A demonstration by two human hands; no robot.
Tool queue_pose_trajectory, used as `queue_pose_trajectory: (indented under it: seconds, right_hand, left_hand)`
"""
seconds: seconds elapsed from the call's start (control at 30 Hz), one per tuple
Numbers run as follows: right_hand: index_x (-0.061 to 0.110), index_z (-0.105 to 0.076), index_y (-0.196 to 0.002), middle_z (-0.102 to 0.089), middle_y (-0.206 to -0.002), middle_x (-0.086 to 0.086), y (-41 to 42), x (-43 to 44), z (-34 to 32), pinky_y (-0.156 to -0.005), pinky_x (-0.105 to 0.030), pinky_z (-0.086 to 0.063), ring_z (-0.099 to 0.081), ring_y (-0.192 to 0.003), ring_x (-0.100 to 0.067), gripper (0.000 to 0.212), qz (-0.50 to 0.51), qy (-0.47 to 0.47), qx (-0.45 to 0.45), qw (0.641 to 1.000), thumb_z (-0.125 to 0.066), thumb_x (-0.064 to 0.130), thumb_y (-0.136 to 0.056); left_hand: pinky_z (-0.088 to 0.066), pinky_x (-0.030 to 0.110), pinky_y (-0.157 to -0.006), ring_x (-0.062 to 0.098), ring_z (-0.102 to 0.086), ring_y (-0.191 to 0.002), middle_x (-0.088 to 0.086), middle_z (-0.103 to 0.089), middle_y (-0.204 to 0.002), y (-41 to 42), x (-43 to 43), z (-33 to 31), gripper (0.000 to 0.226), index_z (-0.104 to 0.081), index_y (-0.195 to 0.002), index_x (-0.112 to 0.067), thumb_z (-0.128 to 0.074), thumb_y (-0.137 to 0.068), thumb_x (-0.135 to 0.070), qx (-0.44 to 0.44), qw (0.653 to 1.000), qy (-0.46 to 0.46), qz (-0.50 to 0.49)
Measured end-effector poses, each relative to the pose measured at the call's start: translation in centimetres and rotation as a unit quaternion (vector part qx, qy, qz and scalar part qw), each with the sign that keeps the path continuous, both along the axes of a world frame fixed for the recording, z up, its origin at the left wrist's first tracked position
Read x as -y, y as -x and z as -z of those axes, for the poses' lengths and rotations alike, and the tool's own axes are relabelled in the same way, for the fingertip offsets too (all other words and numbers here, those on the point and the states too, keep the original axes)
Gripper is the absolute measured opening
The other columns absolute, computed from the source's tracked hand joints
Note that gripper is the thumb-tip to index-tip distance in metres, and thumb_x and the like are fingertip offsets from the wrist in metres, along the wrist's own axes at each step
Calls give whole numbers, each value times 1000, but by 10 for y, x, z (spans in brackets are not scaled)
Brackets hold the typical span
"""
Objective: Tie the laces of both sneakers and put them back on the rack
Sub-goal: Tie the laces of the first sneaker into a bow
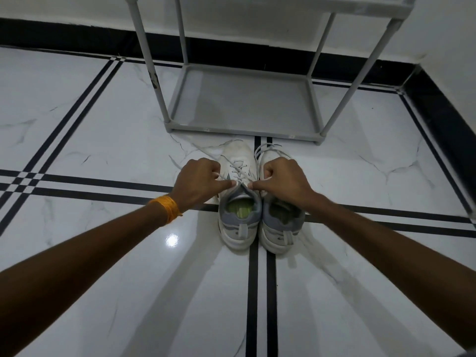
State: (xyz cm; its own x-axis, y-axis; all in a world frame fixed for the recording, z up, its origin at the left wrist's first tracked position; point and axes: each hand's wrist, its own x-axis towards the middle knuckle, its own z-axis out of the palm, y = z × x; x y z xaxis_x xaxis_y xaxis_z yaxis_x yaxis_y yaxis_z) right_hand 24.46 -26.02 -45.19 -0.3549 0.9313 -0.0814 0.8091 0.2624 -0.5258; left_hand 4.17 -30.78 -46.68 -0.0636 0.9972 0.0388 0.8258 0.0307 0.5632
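Observation:
Two white and grey sneakers stand side by side on the floor, toes toward the rack. Over the left sneaker point(239, 215) my left hand point(199, 180) is shut on one end of its white lace point(238, 170), and my right hand point(282, 180) is shut on the other end; the two ends cross above the tongue. My right hand covers much of the right sneaker point(282, 225), whose loose lace point(268, 148) lies in a loop by its toe. The grey shoe rack point(242, 99) stands just beyond the toes, its bottom shelf bare.
The floor point(103, 140) is glossy white marble tile with black stripes. A black skirting point(77, 37) runs along the white wall behind the rack, and a wall corner lies at the right. An orange thread band point(167, 208) circles my left wrist.

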Motion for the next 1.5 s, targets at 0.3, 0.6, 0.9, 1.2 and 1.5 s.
queue_pose_trajectory:
  seconds: [0.3,0.6,0.9,1.2,1.5]
  right_hand:
    - [11,-53,-61,-52,-59,-4,-13,-30,-109,-57,-35,-44,-50,-56,-16,24,-104,-63,-49,991,-68,16,-80]
    - [13,-66,-96,-67,-101,-2,18,-26,-126,-73,-33,-53,-64,-85,-17,11,-163,-140,-80,973,-64,13,-85]
    - [18,-77,-87,-69,-72,-5,19,3,-86,-65,-31,-48,-58,-64,-10,9,-31,-44,-195,979,-73,24,-83]
    - [14,-72,-83,-60,-60,1,21,-4,-94,-58,-30,-44,-53,-59,-11,12,-34,9,-202,979,-77,24,-80]
    - [17,-54,-72,-55,-64,0,19,5,-166,-46,-22,-36,-49,-53,-13,25,-41,98,-388,916,-52,20,-96]
  left_hand:
    - [-44,11,-56,7,-54,-55,-7,-55,-61,1,-13,-104,35,-58,-61,-22,-62,-92,-37,93,977,-53,186]
    - [-48,30,-58,16,-51,-58,-1,-52,-69,-30,-33,-107,33,-67,-85,-10,-53,-96,-38,-311,914,-95,243]
    - [-35,24,-49,10,-40,-46,-1,-46,-58,-21,-33,-120,30,-55,-66,-13,-49,-94,-23,297,946,122,47]
    - [-40,22,-51,10,-48,-51,4,-52,-63,-21,-27,-116,27,-62,-75,-6,-48,-96,-17,294,950,80,67]
    - [-49,19,-70,11,-62,-82,5,-66,-90,-12,-29,-104,29,-67,-105,-12,-73,-77,-7,187,965,110,149]
